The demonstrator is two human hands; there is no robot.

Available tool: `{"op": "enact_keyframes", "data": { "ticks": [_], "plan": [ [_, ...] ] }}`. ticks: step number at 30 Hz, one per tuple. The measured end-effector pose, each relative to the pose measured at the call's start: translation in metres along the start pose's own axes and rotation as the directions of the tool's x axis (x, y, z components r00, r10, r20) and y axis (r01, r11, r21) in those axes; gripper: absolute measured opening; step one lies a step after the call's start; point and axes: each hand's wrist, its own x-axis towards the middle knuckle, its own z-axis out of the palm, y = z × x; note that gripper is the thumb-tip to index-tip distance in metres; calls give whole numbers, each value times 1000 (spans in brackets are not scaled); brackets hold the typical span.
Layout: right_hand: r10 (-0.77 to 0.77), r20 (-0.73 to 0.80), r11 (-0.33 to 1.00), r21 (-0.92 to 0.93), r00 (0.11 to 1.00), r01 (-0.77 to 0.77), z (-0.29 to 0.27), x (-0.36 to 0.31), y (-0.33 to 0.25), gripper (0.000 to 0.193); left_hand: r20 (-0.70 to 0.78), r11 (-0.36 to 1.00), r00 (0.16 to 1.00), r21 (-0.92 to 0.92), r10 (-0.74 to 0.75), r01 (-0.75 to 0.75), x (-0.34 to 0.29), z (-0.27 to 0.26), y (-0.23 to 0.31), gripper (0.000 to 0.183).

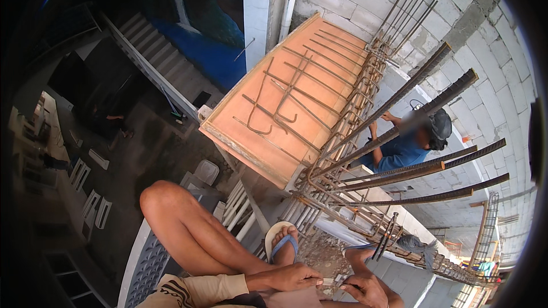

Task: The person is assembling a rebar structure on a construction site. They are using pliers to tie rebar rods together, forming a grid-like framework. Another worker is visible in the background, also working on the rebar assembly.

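My left hand (298, 278) is closed in front of my body, thumb and fingers pinched at a small pale thing (327, 281) too small to name. Close by on the right, my right hand (365, 290) is closed too, its fingers curled toward the left one; what it holds, if anything, is hidden. Just beyond the hands is my foot in a flip-flop (284, 243) with a blue strap. Above my right hand, dark long-handled pincers (389, 234) rest against the steel bar cage (337, 202).
An orange formwork panel (245, 108) bears several bent rebars. Thick rebar ends (451, 94) jut to the right. A person in blue (399, 148) works behind the cage, by a grey block wall (485, 57). Lower left lies a deep drop to a floor (137, 131) with stairs (165, 51).
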Motion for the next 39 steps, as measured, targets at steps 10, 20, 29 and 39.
{"op": "enact_keyframes", "data": {
  "ticks": [10,20,29,39],
  "plan": [
    [-38,-35,995,-97,999,34,24,-14,13,10,-70,978,987,140,-146,154,-17,-13,8,28],
    [-146,-102,981,-143,984,131,15,-16,15,8,-117,971,993,236,8,20,9,-20,14,29],
    [-341,-305,700,-714,889,23,21,-22,33,48,-101,978,995,205,-15,35,18,-21,9,28],
    [-185,-192,887,-456,964,80,37,-33,73,35,-204,863,979,496,9,95,1,-32,3,11]
  ]
}}
